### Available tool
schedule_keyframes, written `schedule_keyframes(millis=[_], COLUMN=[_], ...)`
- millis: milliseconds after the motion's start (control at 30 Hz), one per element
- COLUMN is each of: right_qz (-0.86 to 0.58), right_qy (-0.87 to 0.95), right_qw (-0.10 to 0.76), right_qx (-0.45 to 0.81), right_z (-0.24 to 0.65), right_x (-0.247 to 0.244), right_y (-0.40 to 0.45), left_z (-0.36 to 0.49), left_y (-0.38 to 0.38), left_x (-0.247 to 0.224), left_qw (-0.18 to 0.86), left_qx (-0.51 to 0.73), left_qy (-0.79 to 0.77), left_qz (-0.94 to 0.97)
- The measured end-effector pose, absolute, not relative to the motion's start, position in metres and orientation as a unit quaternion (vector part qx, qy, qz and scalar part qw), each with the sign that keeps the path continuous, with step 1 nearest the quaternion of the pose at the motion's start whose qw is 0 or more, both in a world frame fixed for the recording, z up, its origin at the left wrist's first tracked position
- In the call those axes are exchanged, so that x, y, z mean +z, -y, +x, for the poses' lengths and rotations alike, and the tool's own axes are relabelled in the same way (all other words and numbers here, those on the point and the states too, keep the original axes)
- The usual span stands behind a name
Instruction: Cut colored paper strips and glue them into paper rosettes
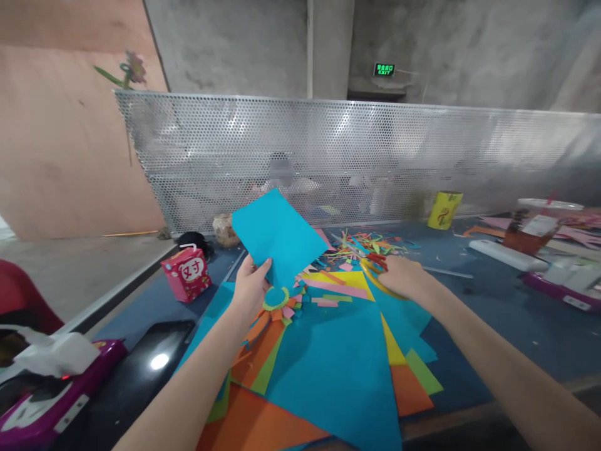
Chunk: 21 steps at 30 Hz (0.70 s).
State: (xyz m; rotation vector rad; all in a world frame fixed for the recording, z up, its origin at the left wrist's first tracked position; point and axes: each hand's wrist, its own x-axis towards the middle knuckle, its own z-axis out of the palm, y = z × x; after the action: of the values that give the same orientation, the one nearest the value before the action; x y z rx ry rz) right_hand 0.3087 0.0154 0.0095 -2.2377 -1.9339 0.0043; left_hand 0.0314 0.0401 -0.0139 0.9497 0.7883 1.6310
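My left hand (251, 285) pinches the lower corner of a blue sheet of paper (279, 232), which is held up over the table. In my right hand (399, 275) is a pair of scissors (373, 272) with yellow and red handles; the blades point away to the upper left, apart from the blue sheet. Below both hands lies a large blue sheet (333, 369) over orange, green and yellow ones. A ring of green paper (276, 299) and small coloured cut pieces (287, 310) lie beside my left wrist. Yellow and pink strips (338, 285) rest between the hands.
A heap of thin paper scraps (370, 243) lies before a perforated metal screen (300, 138), with a person behind it. On the left are a red drink carton (186, 274), a black phone (141, 366) and a purple power strip (51, 401). A drink cup (530, 228) and yellow can (444, 210) stand right.
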Motion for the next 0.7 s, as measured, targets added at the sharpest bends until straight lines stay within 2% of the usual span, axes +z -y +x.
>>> schedule_keyframes(millis=[100, 233, 300, 467, 600, 700], right_qz=[-0.726, -0.602, -0.563, -0.554, -0.559, -0.549], right_qy=[0.673, 0.678, 0.657, 0.684, 0.682, 0.680], right_qw=[0.128, 0.315, 0.359, 0.345, 0.314, 0.322], right_qx=[0.054, 0.281, 0.350, 0.327, 0.352, 0.364], right_z=[0.308, 0.295, 0.287, 0.273, 0.267, 0.264], right_x=[0.007, -0.002, -0.005, 0.000, 0.001, -0.002], right_y=[-0.007, 0.006, 0.011, 0.025, 0.032, 0.033], left_z=[0.032, 0.031, 0.030, 0.032, 0.034, 0.034], left_y=[-0.040, -0.039, -0.038, -0.034, -0.033, -0.033], left_x=[-0.013, -0.007, -0.003, 0.001, 0.001, 0.000], left_qw=[0.503, 0.462, 0.440, 0.436, 0.461, 0.463], left_qx=[0.703, 0.724, 0.734, 0.735, 0.727, 0.717], left_qy=[-0.302, -0.280, -0.287, -0.282, -0.264, -0.266], left_qz=[0.402, 0.428, 0.430, 0.435, 0.434, 0.448])
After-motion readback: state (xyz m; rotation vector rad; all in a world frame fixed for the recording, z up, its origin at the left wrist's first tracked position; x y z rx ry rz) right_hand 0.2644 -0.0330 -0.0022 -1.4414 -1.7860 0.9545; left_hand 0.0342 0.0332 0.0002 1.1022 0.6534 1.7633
